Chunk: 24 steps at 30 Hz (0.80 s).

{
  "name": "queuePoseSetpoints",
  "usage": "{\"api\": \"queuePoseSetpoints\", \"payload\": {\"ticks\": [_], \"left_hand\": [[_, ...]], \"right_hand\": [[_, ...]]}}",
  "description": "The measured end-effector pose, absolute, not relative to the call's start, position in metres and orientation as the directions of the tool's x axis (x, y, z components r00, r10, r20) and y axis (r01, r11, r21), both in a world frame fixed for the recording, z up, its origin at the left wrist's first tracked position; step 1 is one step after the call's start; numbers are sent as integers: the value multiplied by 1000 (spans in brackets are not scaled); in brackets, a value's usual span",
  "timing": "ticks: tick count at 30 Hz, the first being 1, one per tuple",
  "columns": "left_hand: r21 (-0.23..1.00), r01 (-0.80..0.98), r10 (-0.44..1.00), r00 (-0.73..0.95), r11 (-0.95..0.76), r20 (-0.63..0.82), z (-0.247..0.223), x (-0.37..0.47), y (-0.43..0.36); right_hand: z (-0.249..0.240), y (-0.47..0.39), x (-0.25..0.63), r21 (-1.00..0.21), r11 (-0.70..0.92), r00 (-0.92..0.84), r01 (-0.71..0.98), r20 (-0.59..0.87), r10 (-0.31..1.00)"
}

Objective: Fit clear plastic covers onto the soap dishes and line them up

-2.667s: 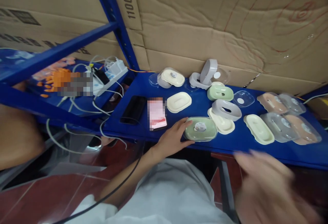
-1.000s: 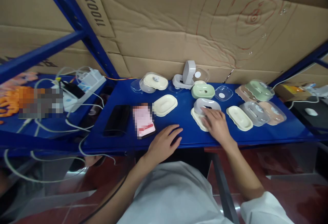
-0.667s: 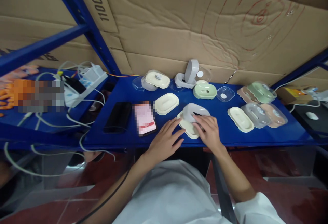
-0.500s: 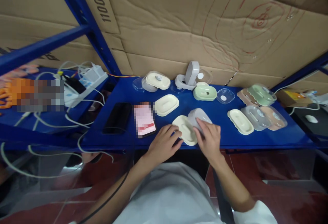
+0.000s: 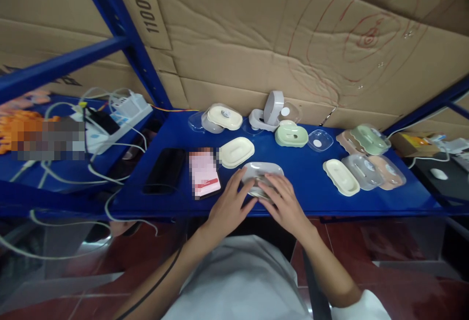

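Note:
A grey oval soap dish (image 5: 262,167) lies near the front edge of the blue table, its rim showing beyond my fingers. My left hand (image 5: 231,199) grips its left side, fingers bent over the rim. On the right, my right hand (image 5: 283,202) curls over the dish, fingertips close to those of the left. Between and under the fingers the inside of the dish is mostly hidden, and I cannot tell how the cream tray sits with it. Just behind lies another cream oval tray (image 5: 237,152).
Left of the hands lie a lit phone (image 5: 205,171) and a black case (image 5: 165,169). Behind stand a green soap dish (image 5: 291,134), a clear lid (image 5: 320,140) and grey parts (image 5: 273,107). Several more dishes, including a cream tray (image 5: 341,177), lie at the right.
The grey dish has moved left and now lies flat between both hands, where the cream tray was. My right hand has come left, nearer to the left hand.

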<state>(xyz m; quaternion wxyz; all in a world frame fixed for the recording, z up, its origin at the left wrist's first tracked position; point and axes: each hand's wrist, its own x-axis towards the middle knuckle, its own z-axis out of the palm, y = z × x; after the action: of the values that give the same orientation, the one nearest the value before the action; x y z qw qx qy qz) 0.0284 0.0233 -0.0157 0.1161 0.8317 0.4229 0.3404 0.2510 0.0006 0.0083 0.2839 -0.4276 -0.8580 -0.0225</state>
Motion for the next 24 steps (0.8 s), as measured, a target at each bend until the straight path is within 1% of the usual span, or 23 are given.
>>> {"api": "queuePoseSetpoints", "payload": {"ticks": [2, 4, 8, 11, 12, 14, 15, 16, 17, 18, 19, 20, 21, 22, 23, 24], "left_hand": [[485, 623, 784, 407, -614, 469, -16, 28, 23], [484, 617, 778, 408, -620, 477, -16, 28, 24], [463, 598, 750, 434, -655, 499, -15, 28, 24], [452, 601, 745, 448, -660, 493, -12, 27, 24], [451, 604, 748, 447, -657, 491, -11, 28, 24], [451, 609, 752, 445, -652, 487, -10, 28, 24], [451, 609, 752, 445, -653, 487, -9, 28, 24], [450, 609, 751, 446, -653, 486, -9, 28, 24], [448, 612, 752, 447, -652, 485, -9, 29, 24], [445, 615, 753, 447, -651, 483, -8, 29, 24], [444, 617, 753, 447, -650, 483, -8, 29, 24], [443, 617, 753, 447, -650, 483, -8, 29, 24], [444, 616, 753, 447, -650, 483, -7, 29, 24], [445, 615, 753, 448, -651, 483, -7, 29, 23], [446, 613, 752, 449, -652, 482, -7, 30, 23], [445, 614, 753, 451, -652, 479, -6, 30, 23]], "right_hand": [[5, -4, 255, -187, 569, -433, 801, 476, 766], [0, -7, 258, -211, 548, -409, 809, 468, 783], [-6, -4, 266, -278, 593, -399, 756, 522, 754], [-8, -9, 268, -269, 589, -367, 762, 571, 735], [-11, -16, 267, -251, 583, -338, 772, 615, 713], [-23, -36, 262, -203, 617, -314, 760, 717, 622], [-33, -48, 259, -180, 663, -339, 727, 745, 574], [-45, -59, 256, -168, 716, -399, 678, 734, 549], [-58, -68, 253, -177, 764, -489, 620, 675, 553], [-71, -74, 251, -214, 785, -580, 581, 568, 584], [-83, -76, 252, -279, 765, -637, 580, 431, 640], [-94, -74, 254, -346, 712, -650, 612, 294, 701], [-101, -67, 257, -400, 639, -624, 657, 187, 759], [-105, -57, 262, -438, 567, -576, 697, 127, 807], [-106, -45, 268, -466, 506, -519, 726, 112, 847], [-105, -33, 273, -488, 465, -465, 739, 130, 876]]}}
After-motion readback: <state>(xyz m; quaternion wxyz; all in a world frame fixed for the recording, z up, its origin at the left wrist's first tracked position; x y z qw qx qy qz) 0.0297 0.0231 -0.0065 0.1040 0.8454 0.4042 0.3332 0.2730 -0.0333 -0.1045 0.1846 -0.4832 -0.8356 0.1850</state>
